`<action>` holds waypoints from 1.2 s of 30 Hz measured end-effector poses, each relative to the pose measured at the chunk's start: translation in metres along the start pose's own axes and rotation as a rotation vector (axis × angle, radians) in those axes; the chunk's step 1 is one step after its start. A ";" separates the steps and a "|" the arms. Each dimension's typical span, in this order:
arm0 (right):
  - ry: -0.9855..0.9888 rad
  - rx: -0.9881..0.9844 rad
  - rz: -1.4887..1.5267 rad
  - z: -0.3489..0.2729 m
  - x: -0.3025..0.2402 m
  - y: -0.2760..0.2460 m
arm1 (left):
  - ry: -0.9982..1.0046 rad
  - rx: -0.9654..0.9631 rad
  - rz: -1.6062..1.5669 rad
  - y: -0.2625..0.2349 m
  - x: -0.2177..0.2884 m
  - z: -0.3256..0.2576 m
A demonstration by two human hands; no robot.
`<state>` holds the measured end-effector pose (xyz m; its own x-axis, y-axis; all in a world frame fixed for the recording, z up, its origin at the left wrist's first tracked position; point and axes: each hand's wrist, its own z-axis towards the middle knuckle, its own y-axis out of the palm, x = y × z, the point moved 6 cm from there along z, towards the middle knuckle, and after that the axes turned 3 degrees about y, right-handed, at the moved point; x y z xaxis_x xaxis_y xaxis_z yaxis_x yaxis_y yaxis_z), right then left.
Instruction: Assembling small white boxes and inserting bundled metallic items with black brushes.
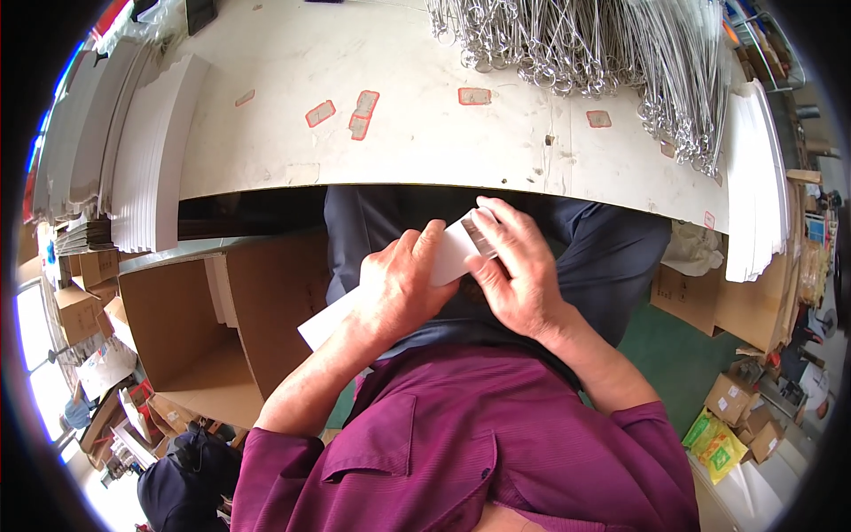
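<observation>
My left hand (pixel 401 282) and my right hand (pixel 514 266) both grip a long white card sleeve (pixel 452 253) held over my lap, just below the table's front edge. A thin metal piece (pixel 479 238) shows at the sleeve's upper end, under my right fingers. The sleeve's lower end (pixel 324 324) sticks out past my left wrist. On the white table, a big pile of metal wire tools with ring handles (pixel 603 49) lies at the far right.
The worn white table (pixel 390 133) carries stacks of white card sleeves at its left (pixel 151 168) and right (pixel 753 177) ends. An open cardboard box (pixel 204 328) stands on the floor to my left. Smaller boxes and yellow packets (pixel 718 443) lie on the right.
</observation>
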<state>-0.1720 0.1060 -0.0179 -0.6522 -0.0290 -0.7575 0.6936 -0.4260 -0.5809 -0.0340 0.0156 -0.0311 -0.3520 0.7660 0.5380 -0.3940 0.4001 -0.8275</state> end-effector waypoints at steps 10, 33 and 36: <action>0.197 -0.179 0.234 -0.009 0.007 0.005 | -0.093 0.002 -0.065 0.008 -0.005 -0.003; 0.399 -0.101 0.160 -0.016 0.014 0.011 | -0.173 -0.046 -0.362 0.021 0.004 -0.007; 0.032 0.001 0.046 -0.009 -0.006 0.008 | -0.233 -0.012 -0.377 0.021 0.000 -0.011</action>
<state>-0.1593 0.1105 -0.0205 -0.6091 -0.0193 -0.7929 0.7227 -0.4254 -0.5447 -0.0331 0.0299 -0.0503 -0.3676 0.4319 0.8236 -0.5220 0.6371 -0.5671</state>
